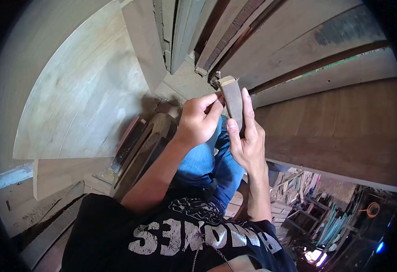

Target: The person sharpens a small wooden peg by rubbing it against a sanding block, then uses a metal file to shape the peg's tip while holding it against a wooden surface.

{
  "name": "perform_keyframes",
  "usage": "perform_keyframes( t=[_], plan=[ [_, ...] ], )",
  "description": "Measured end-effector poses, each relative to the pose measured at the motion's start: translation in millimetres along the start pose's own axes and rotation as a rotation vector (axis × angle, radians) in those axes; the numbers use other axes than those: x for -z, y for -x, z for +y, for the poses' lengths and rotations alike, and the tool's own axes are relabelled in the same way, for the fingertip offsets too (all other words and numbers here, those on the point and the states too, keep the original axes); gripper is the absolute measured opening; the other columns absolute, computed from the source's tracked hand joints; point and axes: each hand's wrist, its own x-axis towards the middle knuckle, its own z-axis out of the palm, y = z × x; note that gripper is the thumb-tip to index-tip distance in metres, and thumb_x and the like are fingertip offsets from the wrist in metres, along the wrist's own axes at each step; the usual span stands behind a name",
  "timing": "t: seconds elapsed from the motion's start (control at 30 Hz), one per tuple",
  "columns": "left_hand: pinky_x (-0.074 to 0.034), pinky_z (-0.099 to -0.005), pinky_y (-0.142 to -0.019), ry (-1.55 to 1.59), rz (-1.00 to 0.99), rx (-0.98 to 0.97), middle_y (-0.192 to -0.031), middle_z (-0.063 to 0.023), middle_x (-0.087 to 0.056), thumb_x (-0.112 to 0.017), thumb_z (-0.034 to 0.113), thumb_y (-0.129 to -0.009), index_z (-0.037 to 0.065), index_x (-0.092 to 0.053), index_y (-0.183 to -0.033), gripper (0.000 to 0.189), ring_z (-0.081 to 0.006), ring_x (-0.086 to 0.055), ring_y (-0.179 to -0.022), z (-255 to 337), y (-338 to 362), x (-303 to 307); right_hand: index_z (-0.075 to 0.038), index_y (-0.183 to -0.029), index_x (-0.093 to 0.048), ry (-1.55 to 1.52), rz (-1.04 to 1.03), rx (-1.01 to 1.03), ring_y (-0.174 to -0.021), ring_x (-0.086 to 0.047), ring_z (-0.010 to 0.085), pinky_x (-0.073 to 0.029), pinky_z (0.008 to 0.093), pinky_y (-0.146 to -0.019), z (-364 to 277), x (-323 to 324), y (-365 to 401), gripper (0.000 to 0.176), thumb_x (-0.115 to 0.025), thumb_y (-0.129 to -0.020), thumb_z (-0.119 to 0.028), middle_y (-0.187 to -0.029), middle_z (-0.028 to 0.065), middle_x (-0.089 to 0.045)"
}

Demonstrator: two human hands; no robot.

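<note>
Upper centre of the frame, the brown piece (233, 100) stands with its pale end up; the left hand (200, 119) has its grip nearly closed, pinching one edge, while the right hand (248, 138) clasps the lower part, fingers extended alongside. The black shirt (171, 226), bottom centre, reads "RAMONES" upside down.

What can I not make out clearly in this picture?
All in the head view:
- Wedge-shaped piece: far side, turned from the camera.
- Left hand: curled fingertips, hidden by the hand itself.
- Distant clutter: too small and dim.
- Upper-right planks: far ends, cut off by the round edge.
</note>
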Motion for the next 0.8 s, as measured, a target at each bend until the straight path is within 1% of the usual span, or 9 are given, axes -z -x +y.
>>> perform_keyframes(
  t=[0.03, 0.07, 0.1, 0.2, 0.5, 0.57, 0.63, 0.7, 0.8],
  plan=[
    [-0.04, -0.0306, -0.052, 0.014, -0.008, -0.001, -0.063, -0.0074, -0.054, -0.056, 0.009, -0.098, -0.004, -0.065, -0.097, 0.016, -0.006, -0.044, -0.059, 1, 0, 2, -0.012, -0.154, -0.036, 0.049, 0.005, 0.041, -0.097, -0.071, 0.0401, -0.056, 0.0429, -0.081, -1, -1, -5, 0.063, -0.063, -0.098, -0.022, -0.108, 0.0273, -0.069],
    [-0.04, -0.0315, -0.053, -0.004, -0.016, -0.028, -0.064, -0.0117, -0.053, -0.056, 0.008, -0.097, -0.004, -0.062, -0.092, 0.015, -0.0083, -0.043, -0.06, -11, -2, 4, -0.014, -0.151, -0.043, 0.063, 0.104, 0.151, -0.081, -0.071, 0.0344, -0.055, 0.0413, -0.071, 4, -6, -9, 0.059, -0.064, -0.096, -0.019, -0.094, 0.0227, -0.069],
    [-0.04, -0.0315, -0.053, -0.001, -0.008, -0.028, -0.064, -0.0117, -0.053, -0.056, 0.008, -0.097, -0.004, -0.062, -0.092, 0.015, -0.0083, -0.043, -0.06, -14, -4, 5, -0.014, -0.151, -0.043, 0.065, 0.098, 0.155, -0.081, -0.071, 0.0344, -0.055, 0.0413, -0.071, 4, -4, -12, 0.059, -0.064, -0.096, -0.019, -0.094, 0.0227, -0.069],
    [-0.041, -0.0334, -0.053, 0.008, 0.018, -0.15, -0.065, -0.0162, -0.052, -0.057, 0.007, -0.096, -0.004, -0.06, -0.089, 0.014, -0.0127, -0.042, -0.058, -16, -5, 5, -0.021, -0.149, -0.049, 0.202, 0.042, 0.192, -0.059, -0.059, 0.0275, -0.05, 0.0417, -0.057, 5, 1, -18, 0.056, -0.066, -0.095, -0.02, -0.071, 0.0147, -0.056],
    [-0.046, -0.0376, -0.059, -0.018, 0.028, -0.08, -0.073, -0.0241, -0.058, -0.056, 0.009, -0.096, -0.003, -0.062, -0.094, 0.013, -0.027, -0.049, -0.057, 5, -4, 14, -0.017, -0.149, -0.047, 0.119, 0.027, 0.233, -0.064, -0.063, 0.0302, -0.052, 0.0409, -0.064, 4, 0, -25, 0.057, -0.065, -0.096, -0.019, -0.079, 0.0179, -0.064],
    [-0.045, -0.0258, -0.063, -0.149, -0.058, -0.009, -0.072, -0.0051, -0.057, -0.055, 0.008, -0.101, -0.007, -0.064, -0.105, 0.018, -0.0037, -0.046, -0.074, 7, -3, 18, -0.017, -0.15, -0.047, 0.154, -0.028, 0.132, -0.068, -0.065, 0.0303, -0.053, 0.0407, -0.066, 1, 5, -22, 0.057, -0.065, -0.096, -0.018, -0.082, 0.019, -0.065],
    [-0.044, -0.0268, -0.061, -0.162, -0.056, 0.022, -0.07, -0.0086, -0.055, -0.057, 0.009, -0.1, -0.006, -0.064, -0.102, 0.017, -0.004, -0.045, -0.072, 6, -3, 16, -0.018, -0.15, -0.046, 0.152, -0.02, 0.16, -0.07, -0.066, 0.0304, -0.053, 0.0405, -0.067, 3, 6, -21, 0.057, -0.064, -0.096, -0.019, -0.085, 0.0198, -0.067],
    [-0.044, -0.0275, -0.059, -0.187, -0.025, -0.064, -0.069, -0.0099, -0.057, -0.058, 0.011, -0.1, -0.006, -0.064, -0.1, 0.018, -0.0047, -0.044, -0.07, 3, -4, 13, -0.018, -0.151, -0.044, 0.146, -0.022, 0.142, -0.074, -0.068, 0.0311, -0.054, 0.0408, -0.069, 2, 7, -18, 0.057, -0.063, -0.097, -0.021, -0.089, 0.0202, -0.069],
    [-0.046, -0.0275, -0.061, -0.201, -0.029, -0.009, -0.074, -0.0127, -0.063, -0.06, 0.013, -0.1, -0.006, -0.066, -0.105, 0.02, -0.0048, -0.049, -0.07, 9, -1, 12, -0.016, -0.153, -0.041, 0.061, -0.077, -0.014, -0.082, -0.07, 0.0275, -0.055, 0.0387, -0.075, -1, 9, -13, 0.058, -0.061, -0.099, -0.021, -0.099, 0.0224, -0.071]
  ],
)
